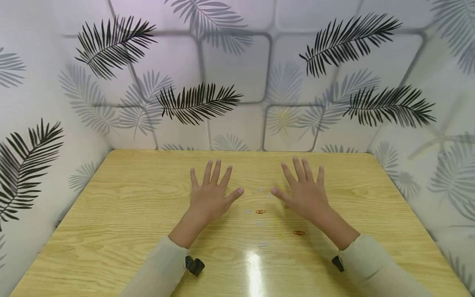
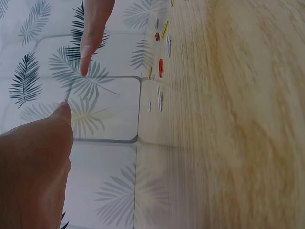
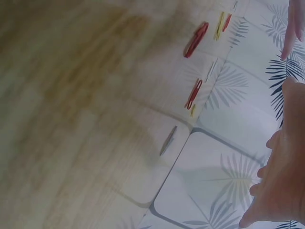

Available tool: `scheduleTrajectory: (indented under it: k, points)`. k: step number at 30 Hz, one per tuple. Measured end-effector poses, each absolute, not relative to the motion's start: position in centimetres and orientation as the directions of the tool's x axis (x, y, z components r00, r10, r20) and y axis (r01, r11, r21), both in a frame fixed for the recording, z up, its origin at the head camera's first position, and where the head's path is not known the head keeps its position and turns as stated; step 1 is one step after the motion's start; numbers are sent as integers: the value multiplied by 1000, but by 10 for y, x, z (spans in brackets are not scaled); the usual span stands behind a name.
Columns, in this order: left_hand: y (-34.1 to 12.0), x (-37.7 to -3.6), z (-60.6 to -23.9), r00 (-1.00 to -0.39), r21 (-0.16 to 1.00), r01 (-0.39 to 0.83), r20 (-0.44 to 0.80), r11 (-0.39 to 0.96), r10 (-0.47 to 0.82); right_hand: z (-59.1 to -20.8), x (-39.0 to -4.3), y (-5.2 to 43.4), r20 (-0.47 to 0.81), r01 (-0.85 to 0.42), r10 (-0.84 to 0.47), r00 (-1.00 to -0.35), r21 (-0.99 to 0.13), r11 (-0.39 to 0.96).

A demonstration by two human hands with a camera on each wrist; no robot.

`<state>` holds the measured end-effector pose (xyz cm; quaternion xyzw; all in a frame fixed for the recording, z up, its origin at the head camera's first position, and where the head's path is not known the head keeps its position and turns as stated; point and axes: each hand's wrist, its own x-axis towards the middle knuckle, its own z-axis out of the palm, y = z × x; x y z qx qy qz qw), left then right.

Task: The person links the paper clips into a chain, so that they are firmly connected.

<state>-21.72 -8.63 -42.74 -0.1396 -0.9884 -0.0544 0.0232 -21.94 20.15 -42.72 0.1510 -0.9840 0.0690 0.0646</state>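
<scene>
Both hands are held above the table with fingers spread, palms down and nothing in them. My left hand [image 1: 209, 197] is left of a loose scatter of paper clips; my right hand [image 1: 307, 197] is on its right side and overlaps part of it in the head view. Among the clips are a red paper clip [image 1: 261, 212] near the middle, another red paper clip [image 1: 299, 233] below the right hand, a yellow paper clip [image 1: 281, 236] and a white paper clip [image 1: 262, 244] nearest the front. In the left wrist view, the left hand [image 2: 35, 167] appears beyond the table surface.
The wooden table [image 1: 122, 214] has a glossy light reflection near its front. Walls covered in a leaf pattern [image 1: 237, 128] rise behind it and on both sides. Each sleeve has a small black device [image 1: 194, 266] at the wrist.
</scene>
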Motion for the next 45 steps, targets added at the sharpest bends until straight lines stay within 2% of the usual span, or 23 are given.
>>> scheduleTrajectory:
  k: [7,11,17,21,25,32,39,45]
  points:
    - [-85,-218,-430,-956,100,290,67,952,284,-427,-218,205,154,-301,-282,-947,-116,947]
    - [-82,-216,-429,-949,136,315,69,939,308,-425,-219,209,187,-315,-286,-940,-146,938]
    - [-71,-219,-429,-900,192,434,142,880,413,-422,-219,222,230,-369,-312,-922,-273,889]
    - [-62,-229,-436,-870,231,492,158,839,466,-423,-218,232,237,-437,-379,-895,-285,853]
    - [-51,-245,-444,-875,319,479,94,818,475,-427,-218,239,177,-472,-437,-882,-300,829]
    - [-37,-272,-452,-875,447,436,7,781,484,-435,-225,244,50,-461,-479,-876,-377,803]
    - [-31,-285,-456,-869,465,422,-39,778,494,-443,-228,242,1,-411,-458,-889,-441,798]
    - [-27,-293,-459,-865,474,425,-37,771,500,-447,-229,242,-39,-377,-440,-897,-448,810]
